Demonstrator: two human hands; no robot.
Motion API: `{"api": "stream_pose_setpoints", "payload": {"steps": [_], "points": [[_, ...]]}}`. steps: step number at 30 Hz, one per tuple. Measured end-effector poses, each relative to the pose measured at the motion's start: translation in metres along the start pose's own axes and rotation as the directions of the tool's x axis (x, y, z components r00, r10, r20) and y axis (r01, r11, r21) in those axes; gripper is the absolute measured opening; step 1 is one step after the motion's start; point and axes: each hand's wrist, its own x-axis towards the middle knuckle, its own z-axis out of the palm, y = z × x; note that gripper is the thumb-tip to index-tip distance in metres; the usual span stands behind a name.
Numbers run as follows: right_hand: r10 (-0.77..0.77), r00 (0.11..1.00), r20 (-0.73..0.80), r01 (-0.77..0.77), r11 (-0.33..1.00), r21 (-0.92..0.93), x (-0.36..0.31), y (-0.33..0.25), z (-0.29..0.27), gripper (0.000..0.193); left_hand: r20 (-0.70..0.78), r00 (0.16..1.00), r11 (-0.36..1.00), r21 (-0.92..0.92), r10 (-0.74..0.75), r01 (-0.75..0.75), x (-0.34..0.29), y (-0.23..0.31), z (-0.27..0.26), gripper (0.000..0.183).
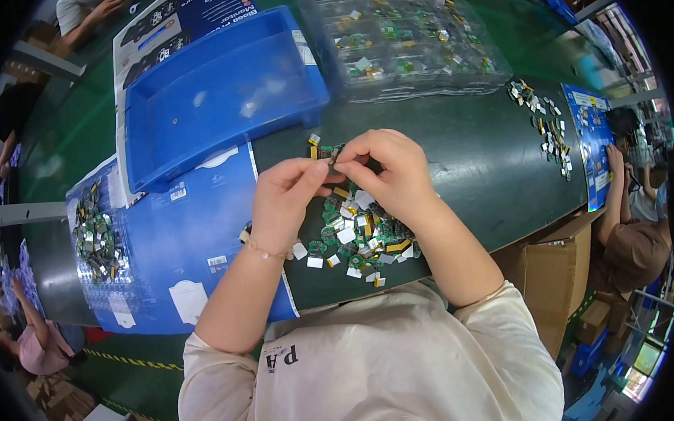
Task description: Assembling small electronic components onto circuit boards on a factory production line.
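Over the dark green table, my left hand (288, 189) and my right hand (389, 166) meet fingertip to fingertip. Both are closed in a pinch on one small green circuit board (335, 156), mostly covered by the fingers. Just below my hands lies a loose pile of small circuit boards (346, 237) with white and yellow parts. A few more boards (315, 140) show behind the fingers, at the pile's far side. A bracelet circles my left wrist.
A blue plastic bin (217, 102) sits far left on printed cardboard. Clear trays of boards (412, 35) are stacked at the far side. More boards lie at left (98, 234) and right (550, 131). A cardboard box (557, 264) stands by the right table edge. Other people work nearby.
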Motion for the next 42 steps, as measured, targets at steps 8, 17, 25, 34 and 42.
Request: {"api": "stream_pose_setpoints", "payload": {"steps": [8,17,25,34,42], "points": [[-0.106,0.991,-0.087,0.096,0.989,-0.108,0.004,-0.004,-0.001,0.019,0.059,0.998,0.879,-0.475,-0.03,0.055,0.001,-0.006,0.002,0.024],[-0.092,0.993,-0.073,0.079,0.983,-0.164,0.004,-0.001,-0.005,0.02,-0.063,0.994,0.981,-0.167,0.088,-0.097,-0.003,-0.009,0.009,0.022],[-0.1,0.992,-0.079,0.085,0.98,-0.18,0.003,0.0,-0.005,0.02,-0.036,0.989,0.965,-0.217,0.141,-0.145,-0.004,-0.009,0.01,0.021],[-0.12,0.992,-0.036,0.113,0.981,-0.159,0.005,0.001,-0.005,0.015,-0.037,0.969,0.958,-0.149,0.243,-0.246,-0.004,-0.017,0.008,0.023],[-0.116,0.993,0.014,0.116,0.977,-0.18,0.003,-0.004,-0.002,0.015,-0.074,0.99,0.985,-0.119,0.119,-0.127,-0.002,-0.015,0.009,0.027]]}}
